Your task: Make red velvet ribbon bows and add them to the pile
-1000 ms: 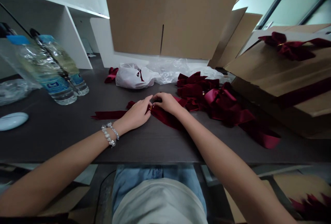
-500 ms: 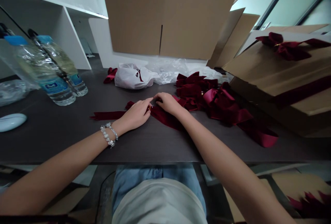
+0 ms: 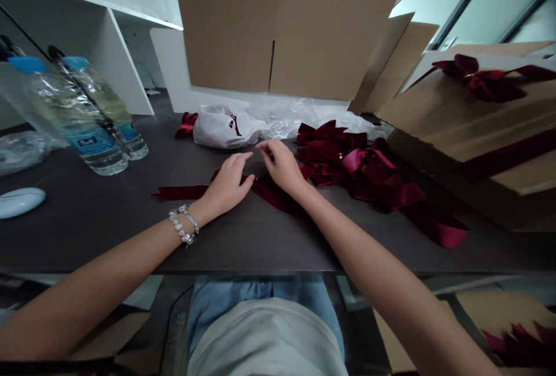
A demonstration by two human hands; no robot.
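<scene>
A dark red velvet ribbon (image 3: 278,197) lies flat on the dark table (image 3: 108,219), its left tail (image 3: 178,193) reaching out past my wrist. My left hand (image 3: 228,182) rests on the ribbon's middle with its fingers stretched out and close together, and a pearl bracelet (image 3: 183,225) is on that wrist. My right hand (image 3: 281,166) hovers just above the ribbon beside the left hand. Its index finger points left and its thumb is apart from it, with nothing visible between them.
A heap of finished red bows (image 3: 360,170) lies right of my hands. Behind are a white plastic bag (image 3: 221,128), clear wrapping (image 3: 295,115) and a big cardboard box (image 3: 286,22). Two water bottles (image 3: 87,115) and a white mouse (image 3: 19,201) sit left. A bow-topped carton (image 3: 469,115) stands right.
Both hands were pinched together on a small gold piece at the ribbon's middle. Now the fingers have come apart and lifted slightly, the right hand rising away from the ribbon.
</scene>
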